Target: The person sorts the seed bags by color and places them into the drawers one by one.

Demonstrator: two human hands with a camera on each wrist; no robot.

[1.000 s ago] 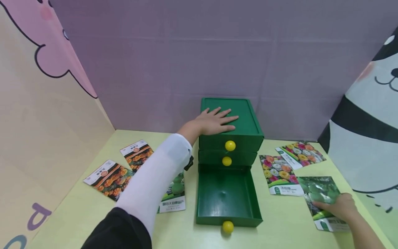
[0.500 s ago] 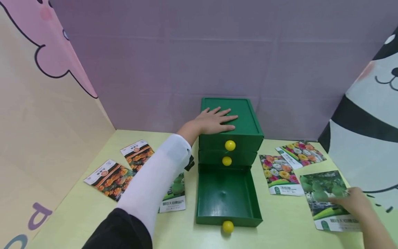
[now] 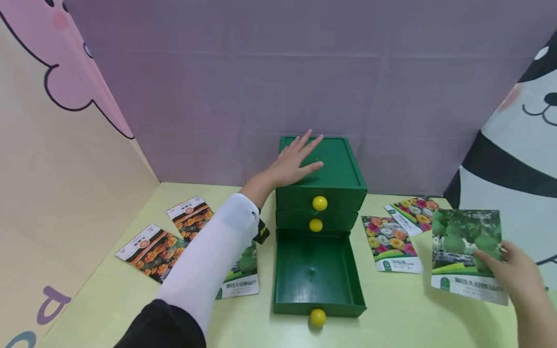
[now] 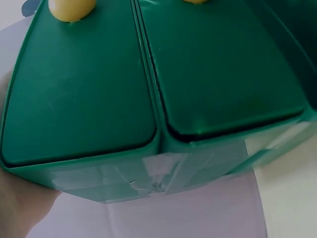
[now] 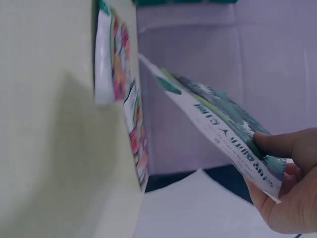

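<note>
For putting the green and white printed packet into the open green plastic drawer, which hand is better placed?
Probably the right hand: it pinches the packet, clear of the table and to the right of the drawer. The left hand, empty, is at the green plastic cabinet.

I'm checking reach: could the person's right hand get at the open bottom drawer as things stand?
Probably yes, though the right hand holds a packet: nothing visible blocks its way to the drawer, and the left hand is up by the cabinet top.
</note>
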